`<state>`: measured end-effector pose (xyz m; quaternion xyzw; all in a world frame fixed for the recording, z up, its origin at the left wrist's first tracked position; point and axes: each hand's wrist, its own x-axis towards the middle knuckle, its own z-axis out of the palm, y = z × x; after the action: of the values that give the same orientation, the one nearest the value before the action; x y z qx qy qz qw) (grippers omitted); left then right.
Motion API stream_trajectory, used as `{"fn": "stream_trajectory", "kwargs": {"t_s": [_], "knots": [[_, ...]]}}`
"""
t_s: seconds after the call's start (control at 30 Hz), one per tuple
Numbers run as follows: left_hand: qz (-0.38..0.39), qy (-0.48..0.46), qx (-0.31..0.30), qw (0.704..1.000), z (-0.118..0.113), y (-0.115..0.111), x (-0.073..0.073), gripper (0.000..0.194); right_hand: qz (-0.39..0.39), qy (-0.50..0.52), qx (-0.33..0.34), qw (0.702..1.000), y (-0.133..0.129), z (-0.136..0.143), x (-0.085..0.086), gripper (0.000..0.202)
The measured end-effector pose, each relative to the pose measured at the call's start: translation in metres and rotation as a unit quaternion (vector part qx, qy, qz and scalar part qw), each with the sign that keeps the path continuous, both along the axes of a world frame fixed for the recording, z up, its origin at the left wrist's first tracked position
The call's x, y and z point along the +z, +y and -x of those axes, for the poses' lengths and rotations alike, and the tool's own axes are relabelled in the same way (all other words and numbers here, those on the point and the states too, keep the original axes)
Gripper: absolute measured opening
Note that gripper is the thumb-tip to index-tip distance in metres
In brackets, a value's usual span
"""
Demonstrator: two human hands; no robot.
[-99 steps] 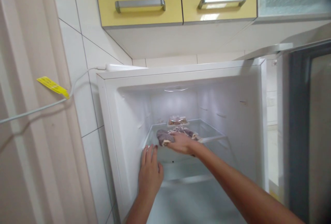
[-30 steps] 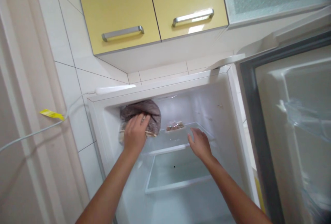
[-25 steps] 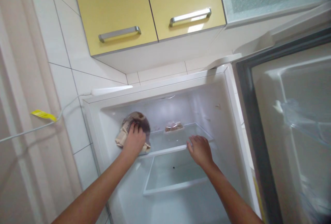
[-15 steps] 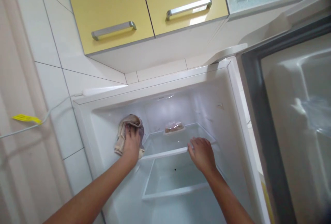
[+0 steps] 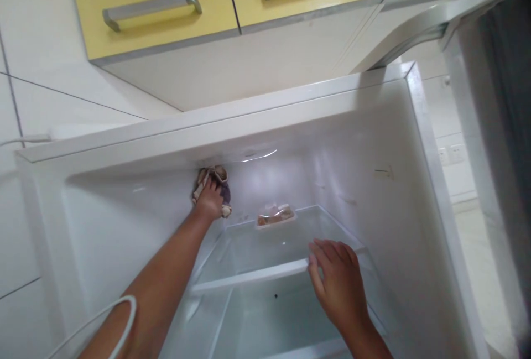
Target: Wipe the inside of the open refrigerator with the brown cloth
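Note:
Inside the open refrigerator (image 5: 136,237), my left hand (image 5: 211,198) is closed on a crumpled brown-and-cream cloth (image 5: 224,190). The cloth is pressed against the left inner wall, close to the back corner under the ceiling. My right hand (image 5: 338,276) is at the front edge of the upper glass shelf (image 5: 257,276), its fingers above the edge and its thumb below, curled round it. Toward the back of that shelf lies a small clear-wrapped tray of food (image 5: 276,216), whose contents I cannot make out.
Yellow cabinets (image 5: 157,32) with metal handles hang above the refrigerator. Its door (image 5: 498,182) stands open at the right. A white cord (image 5: 130,315) loops across my left forearm. Below is a lower shelf (image 5: 315,350).
My left hand has moved the cloth deeper and higher along the left wall. My view has come closer to the refrigerator. My right hand has stayed at the shelf's front edge.

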<state>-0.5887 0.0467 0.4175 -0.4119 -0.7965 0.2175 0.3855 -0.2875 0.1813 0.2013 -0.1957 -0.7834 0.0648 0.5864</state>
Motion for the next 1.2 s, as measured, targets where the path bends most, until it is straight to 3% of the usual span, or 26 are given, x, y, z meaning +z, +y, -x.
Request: {"fn": "stream_trajectory", "kwargs": {"t_s": [0.17,0.37,0.57,0.7,0.8,0.9,0.97,1.2], "knots": [[0.0,0.005,0.027,1.0,-0.008,0.006,0.005,0.032,-0.014,0.022,0.003,1.0,0.003,0.003,-0.004,0.023],[-0.025,-0.003,0.049,0.998,-0.058,-0.024,0.022,0.03,-0.035,0.001,-0.006,0.999,0.002,-0.001,-0.003,0.023],[-0.017,-0.007,0.06,0.998,-0.146,-0.094,0.027,0.035,-0.041,-0.03,-0.017,0.999,-0.003,-0.008,0.003,0.023],[0.009,0.01,0.053,0.999,-0.205,-0.151,0.014,0.037,-0.05,-0.037,-0.024,0.998,-0.004,-0.009,0.003,0.024],[0.028,-0.009,0.05,0.998,-0.227,-0.184,-0.002,0.032,-0.059,-0.041,-0.027,0.997,-0.003,-0.009,0.002,0.024],[0.047,-0.024,0.047,0.997,-0.227,-0.199,-0.022,0.042,-0.064,-0.044,-0.029,0.997,-0.002,-0.009,0.002,0.024],[0.055,-0.014,0.043,0.997,-0.218,-0.198,-0.033,0.049,-0.064,-0.046,-0.026,0.997,-0.002,-0.01,0.003,0.024],[0.051,-0.025,0.011,0.998,-0.156,-0.146,-0.058,0.031,-0.063,-0.045,-0.014,0.997,-0.001,-0.011,0.003,0.024]]}}
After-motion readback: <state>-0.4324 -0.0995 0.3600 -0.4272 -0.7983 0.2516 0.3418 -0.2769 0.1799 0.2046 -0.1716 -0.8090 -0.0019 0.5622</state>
